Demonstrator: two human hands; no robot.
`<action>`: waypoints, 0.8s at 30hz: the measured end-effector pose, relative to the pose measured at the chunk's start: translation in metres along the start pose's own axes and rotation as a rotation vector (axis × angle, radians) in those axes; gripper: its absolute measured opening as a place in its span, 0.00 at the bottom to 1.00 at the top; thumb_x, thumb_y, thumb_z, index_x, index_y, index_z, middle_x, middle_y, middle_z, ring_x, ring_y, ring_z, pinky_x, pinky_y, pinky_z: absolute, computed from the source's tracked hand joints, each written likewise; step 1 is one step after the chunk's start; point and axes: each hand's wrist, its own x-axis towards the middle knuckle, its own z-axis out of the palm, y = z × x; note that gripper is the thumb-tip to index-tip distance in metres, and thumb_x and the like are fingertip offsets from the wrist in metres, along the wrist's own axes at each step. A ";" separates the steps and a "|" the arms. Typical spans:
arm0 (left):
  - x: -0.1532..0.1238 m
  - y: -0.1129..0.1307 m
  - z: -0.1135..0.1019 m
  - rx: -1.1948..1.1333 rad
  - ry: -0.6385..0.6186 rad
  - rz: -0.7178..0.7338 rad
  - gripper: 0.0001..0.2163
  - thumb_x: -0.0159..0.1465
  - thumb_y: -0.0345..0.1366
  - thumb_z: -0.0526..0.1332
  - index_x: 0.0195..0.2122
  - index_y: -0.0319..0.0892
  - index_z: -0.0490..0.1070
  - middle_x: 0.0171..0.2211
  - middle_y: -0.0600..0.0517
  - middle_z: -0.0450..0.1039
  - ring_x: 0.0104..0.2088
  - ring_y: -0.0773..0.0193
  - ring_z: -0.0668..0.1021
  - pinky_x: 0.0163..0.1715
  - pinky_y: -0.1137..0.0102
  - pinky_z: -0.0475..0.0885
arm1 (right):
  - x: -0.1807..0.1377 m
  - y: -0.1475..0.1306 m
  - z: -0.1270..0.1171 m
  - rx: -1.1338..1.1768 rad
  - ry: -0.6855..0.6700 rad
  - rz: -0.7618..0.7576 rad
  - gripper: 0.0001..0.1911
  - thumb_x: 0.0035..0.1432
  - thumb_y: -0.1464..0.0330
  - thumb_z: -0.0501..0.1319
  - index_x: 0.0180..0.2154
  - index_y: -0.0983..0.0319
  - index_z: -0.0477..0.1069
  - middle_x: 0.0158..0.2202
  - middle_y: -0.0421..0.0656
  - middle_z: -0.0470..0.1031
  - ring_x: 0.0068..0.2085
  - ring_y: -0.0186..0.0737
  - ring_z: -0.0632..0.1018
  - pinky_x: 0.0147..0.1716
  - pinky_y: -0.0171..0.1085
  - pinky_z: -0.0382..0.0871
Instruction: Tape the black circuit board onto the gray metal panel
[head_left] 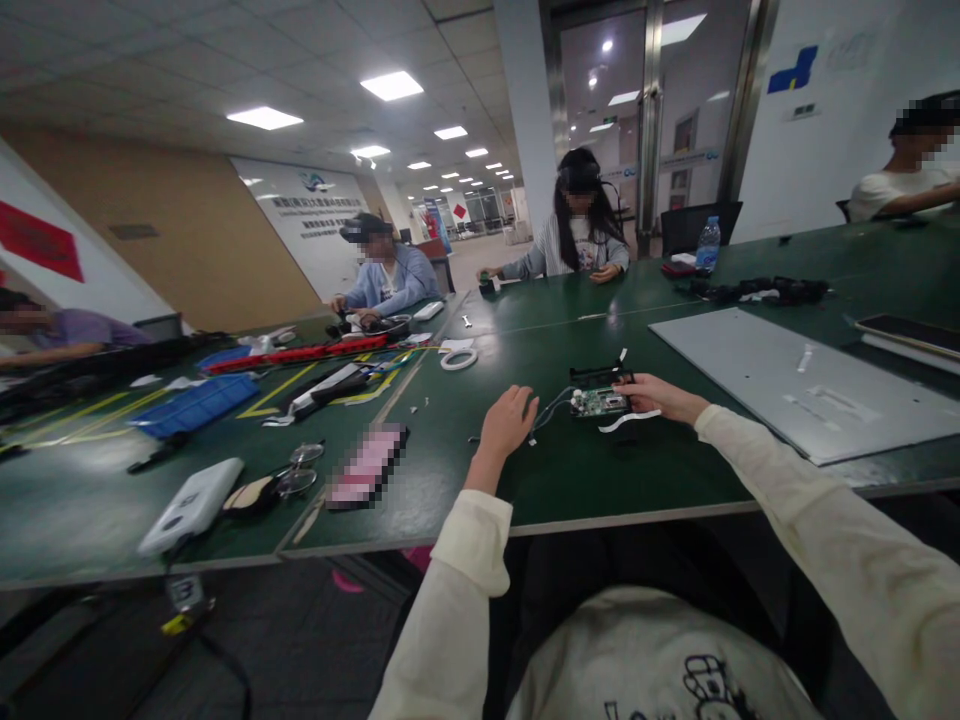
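Note:
My right hand (660, 397) grips the right end of a green circuit board (600, 402) in a black frame, just over the table's near part. A white strip (628, 420) curls out below the board, and a smaller pale strip sticks up at its far edge. Thin grey-blue wires (553, 405) run from the board's left side toward my left hand (510, 420). That hand is at the wires' left with its fingers apart and loosely bent, and no held thing shows in it. The undersides of its fingers are hidden.
A pink phone (367, 466), glasses (301, 470) and a white device (191, 505) lie to the left. A white tape ring (459, 360) is farther back. At right lies a large grey panel (810, 385). Several people sit around the green table (525, 345).

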 end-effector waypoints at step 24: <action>0.001 -0.008 0.006 -0.027 -0.158 -0.050 0.13 0.71 0.39 0.48 0.40 0.42 0.70 0.38 0.50 0.70 0.39 0.64 0.74 0.42 0.71 0.68 | 0.005 -0.005 0.027 -0.959 0.085 -0.194 0.24 0.60 0.49 0.57 0.31 0.63 0.74 0.23 0.42 0.75 0.24 0.37 0.76 0.27 0.34 0.69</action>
